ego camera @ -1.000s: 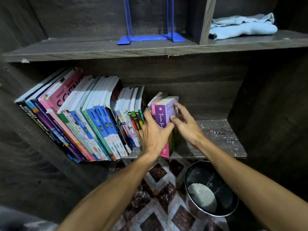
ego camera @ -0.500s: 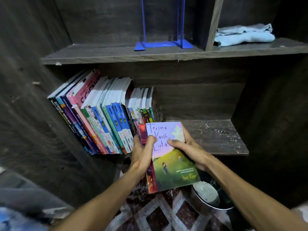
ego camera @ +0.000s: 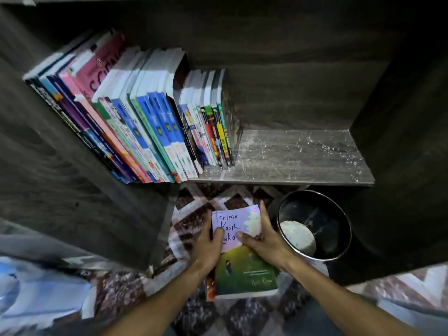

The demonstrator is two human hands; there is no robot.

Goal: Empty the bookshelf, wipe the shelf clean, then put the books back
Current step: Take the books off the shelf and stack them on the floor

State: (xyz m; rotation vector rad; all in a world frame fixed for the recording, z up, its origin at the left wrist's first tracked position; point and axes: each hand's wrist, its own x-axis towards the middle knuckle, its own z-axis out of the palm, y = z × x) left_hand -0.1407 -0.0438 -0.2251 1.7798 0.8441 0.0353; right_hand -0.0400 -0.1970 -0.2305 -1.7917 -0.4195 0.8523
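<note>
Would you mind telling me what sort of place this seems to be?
Likely a room in a home: a wooden bookshelf holding a row of books, a patterned floor, and a metal bucket beside the paperback gripped by the left hand and right hand.

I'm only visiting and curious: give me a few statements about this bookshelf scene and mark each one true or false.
1. The left hand and right hand both grip the purple-and-green book. True.
2. The shelf is empty. False: a row of books stands on its left part.
3. The shelf's bare right part is speckled with pale bits. True.
4. The black bin stands on the shelf. False: it stands on the floor, right of the held book.
5. The bin holds nothing. False: a pale lump lies inside.
</note>
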